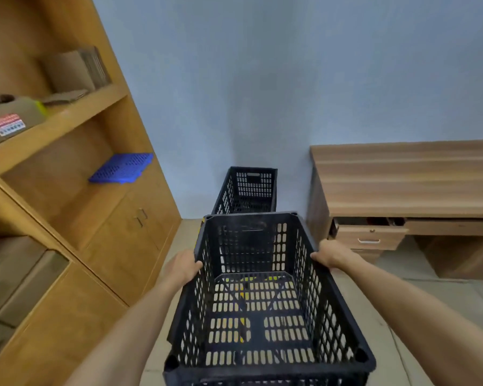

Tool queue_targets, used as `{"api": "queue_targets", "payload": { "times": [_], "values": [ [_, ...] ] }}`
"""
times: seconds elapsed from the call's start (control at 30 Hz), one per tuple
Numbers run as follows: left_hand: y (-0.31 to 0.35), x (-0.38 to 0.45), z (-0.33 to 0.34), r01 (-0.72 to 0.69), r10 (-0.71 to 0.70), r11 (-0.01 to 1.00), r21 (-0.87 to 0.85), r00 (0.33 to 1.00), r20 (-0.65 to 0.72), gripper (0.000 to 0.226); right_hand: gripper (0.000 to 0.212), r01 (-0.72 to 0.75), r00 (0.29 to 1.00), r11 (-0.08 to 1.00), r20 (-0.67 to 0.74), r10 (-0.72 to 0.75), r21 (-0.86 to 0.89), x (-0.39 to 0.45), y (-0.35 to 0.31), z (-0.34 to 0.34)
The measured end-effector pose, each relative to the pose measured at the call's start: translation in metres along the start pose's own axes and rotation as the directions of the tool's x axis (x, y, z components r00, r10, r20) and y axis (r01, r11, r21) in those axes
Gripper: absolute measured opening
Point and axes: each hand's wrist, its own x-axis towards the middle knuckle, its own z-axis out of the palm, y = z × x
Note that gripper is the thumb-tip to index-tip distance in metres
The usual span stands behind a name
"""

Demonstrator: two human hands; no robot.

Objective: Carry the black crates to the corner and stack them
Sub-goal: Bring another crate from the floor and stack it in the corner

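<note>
a black crate (247,190) sits on the tiled floor (430,316) in the corner.

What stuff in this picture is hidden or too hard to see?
All in the head view:
- Fingers of the left hand and right hand: curled round the walls of the carried crate, tips hidden.
- Far crate in the corner: lower part hidden behind the carried one.
- Yellow thing under the carried crate: only bits show through the mesh.
- Box label on the shelf: too blurred to read.
- Carried crate's near end: cut off by the bottom edge.
</note>
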Motion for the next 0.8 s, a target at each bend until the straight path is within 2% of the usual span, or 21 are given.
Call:
{"api": "queue_targets", "payload": {
  "times": [0.13, 0.27, 0.57, 0.7, 0.8],
  "values": [
    [-0.021, 0.037, -0.016, -0.007, 0.009, 0.999, 0.053, 0.999, -0.037, 0.017, 0.045, 0.000, 1.000, 1.000, 0.018, 0.000, 0.026, 0.027, -0.034, 0.000],
    [-0.028, 0.080, -0.033, 0.018, -0.008, 0.998, 0.067, 0.990, -0.140, 0.018, 0.032, 0.041, 0.996, 0.994, 0.073, -0.048, 0.101, 0.068, -0.061, -0.011],
    [0.002, 0.200, -0.091, 0.113, -0.079, 0.988, 0.103, 0.953, -0.293, 0.024, 0.044, 0.179, 0.979, 0.982, 0.084, -0.184, 0.065, 0.206, -0.117, -0.091],
    [0.026, 0.260, -0.110, 0.140, -0.109, 0.987, 0.075, 0.942, -0.317, 0.025, 0.040, 0.193, 0.979, 0.977, 0.056, -0.198, 0.087, 0.269, -0.137, -0.134],
    [0.031, 0.296, -0.109, 0.162, -0.154, 0.987, 0.005, 0.950, -0.273, 0.024, 0.033, 0.190, 0.977, 0.974, 0.072, -0.200, 0.124, 0.303, -0.146, -0.151]
  ]
}}
